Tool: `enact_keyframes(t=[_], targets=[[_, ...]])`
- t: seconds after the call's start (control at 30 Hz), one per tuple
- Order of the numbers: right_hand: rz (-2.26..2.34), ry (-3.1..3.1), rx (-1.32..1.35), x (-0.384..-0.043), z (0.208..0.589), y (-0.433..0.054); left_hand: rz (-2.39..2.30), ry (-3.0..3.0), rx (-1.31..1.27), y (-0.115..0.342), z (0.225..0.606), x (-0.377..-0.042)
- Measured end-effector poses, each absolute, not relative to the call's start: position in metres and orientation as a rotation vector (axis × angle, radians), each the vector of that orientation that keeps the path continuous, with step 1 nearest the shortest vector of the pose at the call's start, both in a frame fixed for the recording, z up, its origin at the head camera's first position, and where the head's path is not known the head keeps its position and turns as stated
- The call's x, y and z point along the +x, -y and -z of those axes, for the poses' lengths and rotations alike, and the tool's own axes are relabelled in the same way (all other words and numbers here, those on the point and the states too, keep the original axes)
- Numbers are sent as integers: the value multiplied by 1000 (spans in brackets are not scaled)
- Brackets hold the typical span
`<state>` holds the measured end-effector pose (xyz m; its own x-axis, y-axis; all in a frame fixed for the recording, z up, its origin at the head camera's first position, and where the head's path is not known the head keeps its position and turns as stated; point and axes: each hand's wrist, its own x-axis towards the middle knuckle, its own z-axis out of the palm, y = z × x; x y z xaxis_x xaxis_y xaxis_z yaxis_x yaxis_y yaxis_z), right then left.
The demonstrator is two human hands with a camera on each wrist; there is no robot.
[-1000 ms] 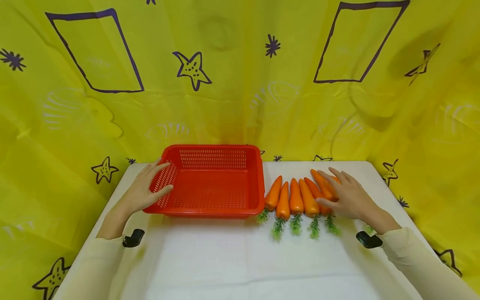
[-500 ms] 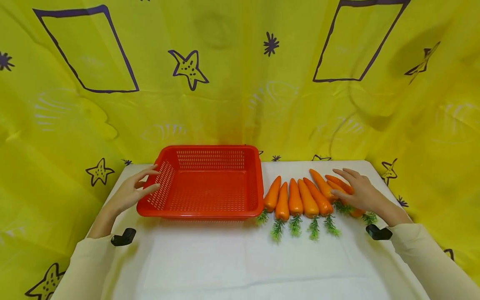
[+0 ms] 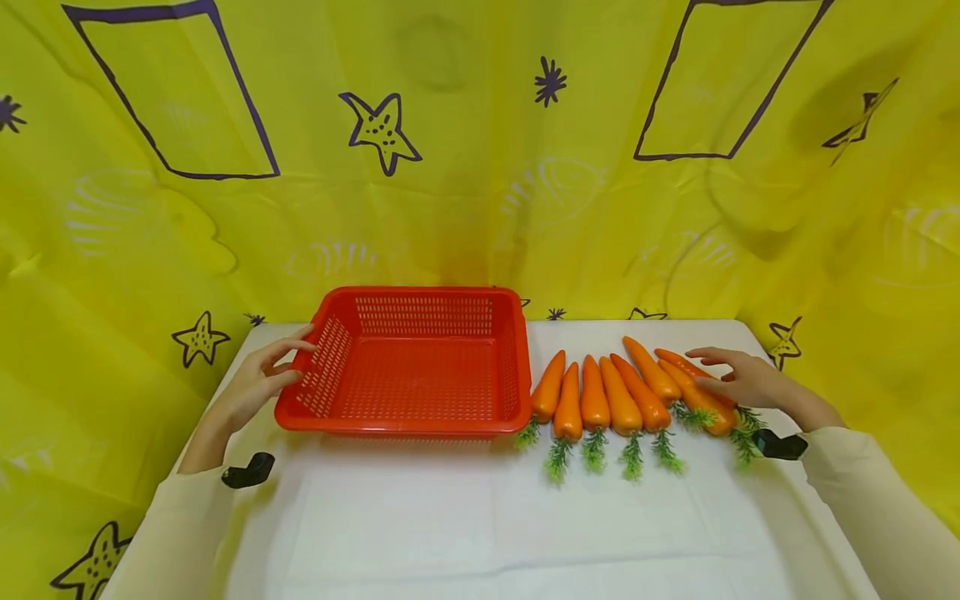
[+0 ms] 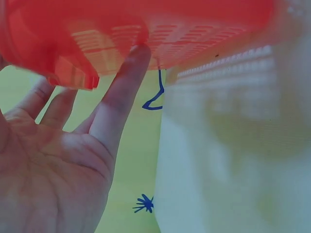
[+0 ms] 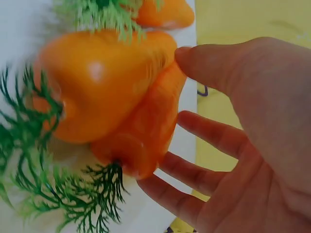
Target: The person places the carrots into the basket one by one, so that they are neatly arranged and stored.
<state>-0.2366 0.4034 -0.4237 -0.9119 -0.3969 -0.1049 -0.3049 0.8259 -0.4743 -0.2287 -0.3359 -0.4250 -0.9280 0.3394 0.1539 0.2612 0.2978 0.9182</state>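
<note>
At the left end of the red plastic basket (image 3: 408,427), my left hand (image 3: 251,385) has its fingertips right at the rim. From below, the left wrist view has the thumb (image 4: 127,82) extended up against the slotted basket wall (image 4: 43,29), other fingers partly behind the rim. To the right lies a row of several orange carrots (image 3: 592,404) with green leafy tops. My right hand (image 3: 757,383), fingers loosely bent, is over the right end of that row. In the right wrist view its thumb and fingertips meet the side of the outermost carrot (image 5: 146,128), beside a larger-looking carrot (image 5: 97,82).
A white cloth (image 3: 495,517) covers the table under everything. Behind it and on both sides hangs a yellow curtain (image 3: 450,208) with starfish and frame drawings. Black wrist cameras (image 3: 249,471) sit on both cuffs.
My right hand has moved right, off the middle carrots to the rightmost ones, uncovering more of them. My left hand has drawn back left from over the basket to its left rim.
</note>
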Motion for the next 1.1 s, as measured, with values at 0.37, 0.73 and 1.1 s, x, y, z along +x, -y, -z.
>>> enact_keyframes(t=[0.37, 0.73, 1.1], targets=[[684, -2699, -583, -242, 426, -414, -1792, -2368, 567, 341, 429, -231], [614, -2676, -616, -250, 425, -412, -1856, -2358, 552, 338, 432, -227], [610, -2685, -619, -249, 422, -406, -1803, -2411, 528, 339, 432, -228]])
